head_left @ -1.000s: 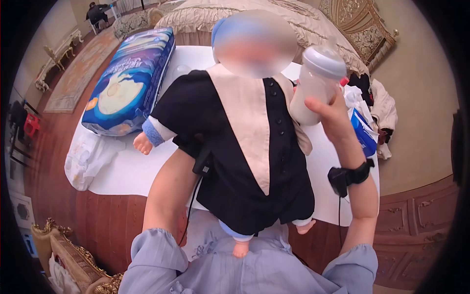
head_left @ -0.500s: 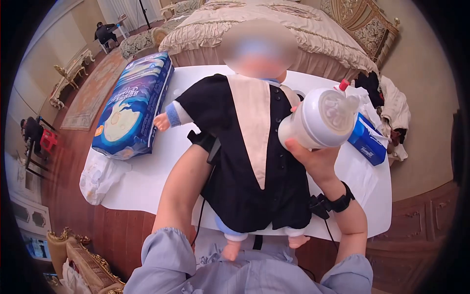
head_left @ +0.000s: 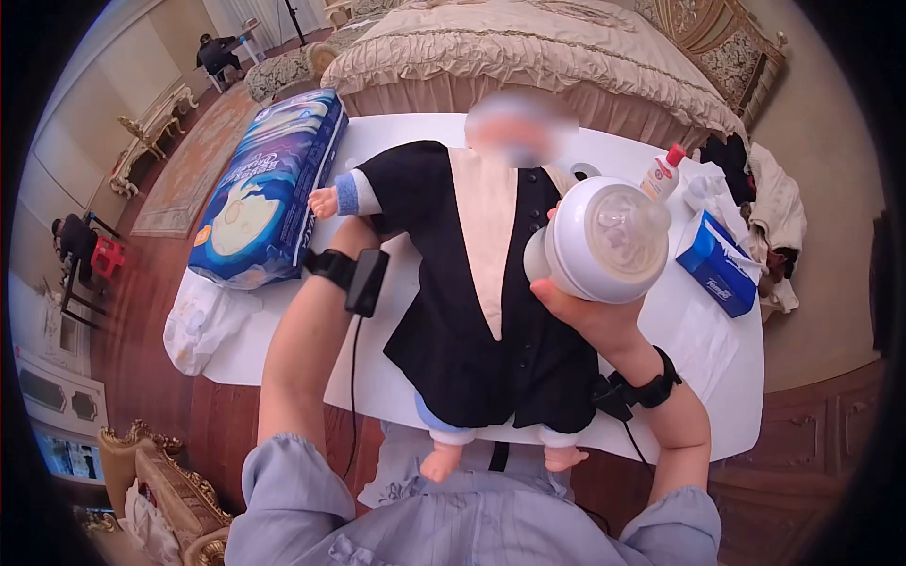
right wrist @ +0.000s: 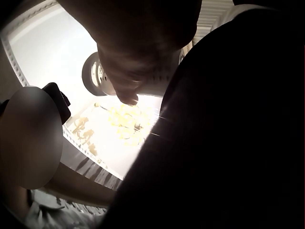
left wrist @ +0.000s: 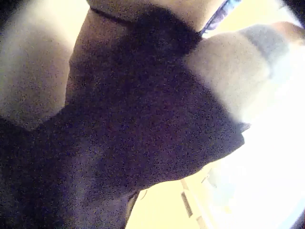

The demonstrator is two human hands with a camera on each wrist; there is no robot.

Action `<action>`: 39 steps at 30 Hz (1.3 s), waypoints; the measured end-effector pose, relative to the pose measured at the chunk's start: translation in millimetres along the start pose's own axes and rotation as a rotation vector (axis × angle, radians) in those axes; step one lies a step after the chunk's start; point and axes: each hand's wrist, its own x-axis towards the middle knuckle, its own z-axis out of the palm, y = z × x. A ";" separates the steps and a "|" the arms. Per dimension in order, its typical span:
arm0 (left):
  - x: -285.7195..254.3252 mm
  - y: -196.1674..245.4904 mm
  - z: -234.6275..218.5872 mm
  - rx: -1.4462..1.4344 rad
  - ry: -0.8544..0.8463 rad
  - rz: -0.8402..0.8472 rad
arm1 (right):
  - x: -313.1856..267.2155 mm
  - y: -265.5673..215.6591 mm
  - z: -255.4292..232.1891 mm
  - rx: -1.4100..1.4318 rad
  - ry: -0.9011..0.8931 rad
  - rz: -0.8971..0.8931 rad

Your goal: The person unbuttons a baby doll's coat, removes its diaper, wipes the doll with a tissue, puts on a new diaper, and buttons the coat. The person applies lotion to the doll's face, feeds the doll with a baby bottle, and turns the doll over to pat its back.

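A baby doll in a black robe with a cream front panel leans face up before me, its feet near my lap. My left hand reaches behind the doll's upper side; the black sleeve hides its fingers, so I cannot tell how they lie. Dark cloth and the doll's pale cuff fill much of the left wrist view. My right hand grips a baby bottle with a white collar and clear teat, held beside the doll's chest. The right wrist view shows that hand dark against a bright ceiling.
A blue diaper pack lies on the white table at left, with a crumpled diaper near it. At right are a blue tissue pack and a red-capped bottle. A bed stands behind.
The baby bottle has come down and tilted, its teat now facing me. My left forearm has shifted left, and its wrist camera shows clear of the robe. The doll's head appears lower in view.
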 end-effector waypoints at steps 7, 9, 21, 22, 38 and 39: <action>-80.4 78.8 48.1 -0.294 0.013 -0.095 | 0.5 -3.5 1.5 0.094 0.029 0.033; -106.9 99.8 48.7 -0.609 0.127 -0.245 | -1.7 1.3 3.3 0.130 0.016 0.054; -84.8 146.1 44.1 1.310 0.363 0.145 | -6.2 -7.1 8.4 0.079 -0.041 0.151; -63.1 142.6 36.9 1.443 0.349 0.259 | -6.2 -7.0 8.9 0.104 -0.038 0.185; 4.2 138.0 75.6 0.955 0.375 0.393 | 10.4 -15.5 1.9 0.063 -0.010 -0.082; -13.5 157.2 108.0 0.795 0.234 0.431 | 10.8 -16.7 1.8 0.064 -0.004 -0.075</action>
